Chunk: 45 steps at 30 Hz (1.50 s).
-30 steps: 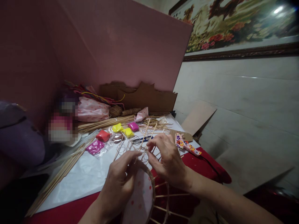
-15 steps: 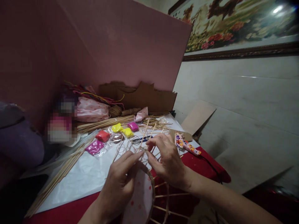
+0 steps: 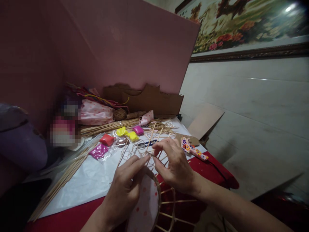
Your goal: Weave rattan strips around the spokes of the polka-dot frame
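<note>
A round piece faced with white cloth with red dots [image 3: 145,206] is tilted up at the bottom centre, with a twine-like rim. Thin wooden sticks [image 3: 178,201] radiate from it, crossed by an outer ring of cord [image 3: 173,212]. My left hand [image 3: 126,183] is closed on the piece's upper left edge, thumb and forefinger at a stick. My right hand [image 3: 172,164] pinches thin twine [image 3: 150,154] beside the left fingertips, where it meets the stick. The left hand's other fingers are hidden behind the piece.
Behind the hands lie blue-handled pliers [image 3: 146,144], bagged coloured clay [image 3: 107,140] and loose twine. A flower-patterned glue gun [image 3: 193,149] with a cord lies right. Stick bundles [image 3: 60,183], a twine ball [image 3: 119,114] and torn cardboard [image 3: 154,100] stand left and back.
The view has shifted very slightly. Both hands stay at the same spot on the stick, the right fingertips a touch farther right.
</note>
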Each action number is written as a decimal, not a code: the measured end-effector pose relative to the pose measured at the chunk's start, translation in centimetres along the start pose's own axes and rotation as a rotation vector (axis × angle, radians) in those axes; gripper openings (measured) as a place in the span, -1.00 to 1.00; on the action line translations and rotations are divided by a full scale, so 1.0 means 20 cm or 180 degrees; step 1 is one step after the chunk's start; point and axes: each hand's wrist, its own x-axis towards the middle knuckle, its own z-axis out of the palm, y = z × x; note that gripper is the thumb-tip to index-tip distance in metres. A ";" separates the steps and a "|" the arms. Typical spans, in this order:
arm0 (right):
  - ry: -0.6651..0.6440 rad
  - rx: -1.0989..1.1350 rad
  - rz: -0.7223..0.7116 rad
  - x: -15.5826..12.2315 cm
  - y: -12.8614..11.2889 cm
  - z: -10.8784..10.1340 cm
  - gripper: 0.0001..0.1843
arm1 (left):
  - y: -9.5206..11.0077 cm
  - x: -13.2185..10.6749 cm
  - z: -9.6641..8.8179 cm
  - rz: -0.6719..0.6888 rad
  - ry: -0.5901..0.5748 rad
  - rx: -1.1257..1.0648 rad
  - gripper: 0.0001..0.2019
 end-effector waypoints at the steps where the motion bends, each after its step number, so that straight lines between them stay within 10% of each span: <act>1: -0.0007 -0.0001 0.0011 0.00 0.00 0.00 -0.76 | 0.00 0.00 0.00 -0.0005 -0.0008 0.0000 -0.58; 45: 0.0605 0.0000 -0.0041 -0.06 -0.03 -0.06 -0.85 | 0.04 0.01 0.00 -0.0805 0.0121 -0.0441 -0.93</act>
